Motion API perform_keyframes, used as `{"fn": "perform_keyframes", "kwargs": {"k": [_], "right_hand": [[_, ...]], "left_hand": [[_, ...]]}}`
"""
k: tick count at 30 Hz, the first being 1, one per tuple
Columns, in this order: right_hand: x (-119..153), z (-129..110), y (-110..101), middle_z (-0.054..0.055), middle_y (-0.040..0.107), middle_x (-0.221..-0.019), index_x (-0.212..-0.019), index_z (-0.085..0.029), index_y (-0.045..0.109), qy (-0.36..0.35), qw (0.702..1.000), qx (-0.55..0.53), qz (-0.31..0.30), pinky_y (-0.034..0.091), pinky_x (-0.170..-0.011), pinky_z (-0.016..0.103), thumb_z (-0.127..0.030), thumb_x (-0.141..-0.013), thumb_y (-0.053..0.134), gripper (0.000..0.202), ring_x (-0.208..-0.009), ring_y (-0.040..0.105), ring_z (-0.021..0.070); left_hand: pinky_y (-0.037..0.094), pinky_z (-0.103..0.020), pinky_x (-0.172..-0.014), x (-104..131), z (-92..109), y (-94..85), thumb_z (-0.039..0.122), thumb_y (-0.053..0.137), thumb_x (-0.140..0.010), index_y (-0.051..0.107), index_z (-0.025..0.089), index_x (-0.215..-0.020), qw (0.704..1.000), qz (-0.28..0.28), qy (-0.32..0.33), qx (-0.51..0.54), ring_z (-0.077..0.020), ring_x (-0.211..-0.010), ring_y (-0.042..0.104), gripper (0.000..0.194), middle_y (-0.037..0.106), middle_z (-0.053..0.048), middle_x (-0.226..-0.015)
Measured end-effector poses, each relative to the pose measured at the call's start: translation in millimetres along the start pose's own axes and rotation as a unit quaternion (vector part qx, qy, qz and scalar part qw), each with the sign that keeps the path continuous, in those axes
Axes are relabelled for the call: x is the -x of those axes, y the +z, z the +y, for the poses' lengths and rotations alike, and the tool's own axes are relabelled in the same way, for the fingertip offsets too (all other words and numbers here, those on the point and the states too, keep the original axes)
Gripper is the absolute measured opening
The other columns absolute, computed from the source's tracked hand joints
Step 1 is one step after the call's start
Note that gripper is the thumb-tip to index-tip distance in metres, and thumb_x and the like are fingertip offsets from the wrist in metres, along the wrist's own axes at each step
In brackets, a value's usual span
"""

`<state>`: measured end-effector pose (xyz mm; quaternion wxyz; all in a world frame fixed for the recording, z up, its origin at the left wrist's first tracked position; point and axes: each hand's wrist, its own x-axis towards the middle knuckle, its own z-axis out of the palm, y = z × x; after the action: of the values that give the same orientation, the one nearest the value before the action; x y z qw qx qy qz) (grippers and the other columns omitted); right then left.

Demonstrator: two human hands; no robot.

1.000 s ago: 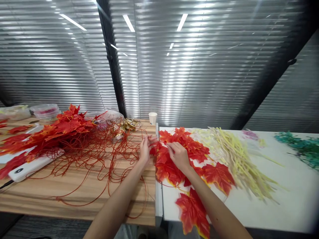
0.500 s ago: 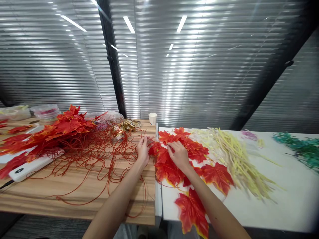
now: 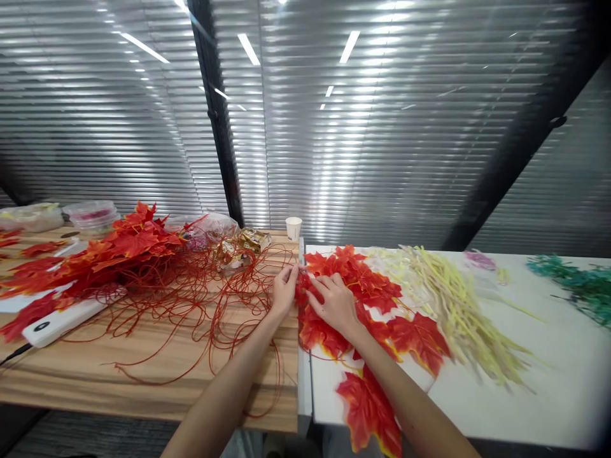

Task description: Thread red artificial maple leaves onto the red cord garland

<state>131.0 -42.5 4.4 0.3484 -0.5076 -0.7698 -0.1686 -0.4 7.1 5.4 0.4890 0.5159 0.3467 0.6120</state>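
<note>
Two hands meet at the red leaves (image 3: 377, 285) on the white desk (image 3: 487, 413). The left hand's (image 3: 285, 287) fingers bunch beside them, their pinch too blurred to confirm; the right hand's (image 3: 338, 308) fingers lie loosely spread over them. The leaves look light, floppy, probably best held by their stems.

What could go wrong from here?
Snag: the cords lie in a loose tangle right beside the left hand; pulling one could tighten the knot or drag others.

Drop: the front leaf hangs past the edge of the white table, under the right forearm, so a brush could knock it off.

Spill: the cup stands open near the cords and might tip if one catches it; its contents can't be seen.
</note>
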Motion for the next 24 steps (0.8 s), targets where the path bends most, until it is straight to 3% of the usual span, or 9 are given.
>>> {"fn": "perform_keyframes", "kwargs": {"k": [6, 13, 19, 24], "right_hand": [[1.3, -2.6, 6.4, 0.008, 0.065, -0.092, -0.113, -0.018, 0.056, 0.044, 0.998, -0.046, -0.025, 0.046, -0.063, 0.031, -0.025, -0.086, 0.043, 0.030, -0.083, 0.052, 0.0224], [-1.7, -0.7, 5.5, 0.005, 0.065, -0.080, -0.092, -0.020, 0.064, 0.067, 0.990, -0.125, 0.000, 0.046, -0.068, 0.029, -0.021, -0.087, 0.041, 0.023, -0.074, 0.057, 0.0177], [-1.2, -0.1, 2.4, 0.005, 0.068, -0.079, -0.094, -0.020, 0.065, 0.059, 0.992, -0.111, 0.012, 0.046, -0.063, 0.027, -0.021, -0.087, 0.042, 0.024, -0.069, 0.060, 0.0165], [-0.5, 0.9, 2.0, 0.005, 0.068, -0.075, -0.090, -0.020, 0.066, 0.051, 0.994, -0.093, 0.034, 0.045, -0.060, 0.026, -0.021, -0.087, 0.041, 0.026, -0.066, 0.060, 0.0156]], "left_hand": [[0.044, -0.024, -0.074, 6.4, 3.7, 4.6, 0.038, 0.055, -0.076, 0.064, 0.016, -0.077, 0.998, -0.056, 0.025, -0.035, -0.0158, -0.079, 0.059, 0.024, 0.066, -0.005, -0.081], [0.044, -0.025, -0.072, 9.3, 2.6, 7.8, 0.039, 0.060, -0.071, 0.061, 0.015, -0.070, 0.996, -0.087, -0.011, -0.023, -0.0147, -0.072, 0.058, 0.024, 0.065, -0.005, -0.076], [0.046, -0.028, -0.070, 5.4, 4.5, 7.1, 0.040, 0.063, -0.068, 0.053, 0.016, -0.072, 0.980, -0.032, -0.137, 0.143, -0.0166, -0.075, 0.061, 0.026, 0.066, -0.007, -0.077], [0.046, -0.027, -0.068, -2.4, 8.7, -2.6, 0.042, 0.054, -0.074, 0.047, 0.017, -0.070, 0.956, 0.027, -0.181, 0.228, -0.0137, -0.067, 0.061, 0.026, 0.065, -0.006, -0.078]]}}
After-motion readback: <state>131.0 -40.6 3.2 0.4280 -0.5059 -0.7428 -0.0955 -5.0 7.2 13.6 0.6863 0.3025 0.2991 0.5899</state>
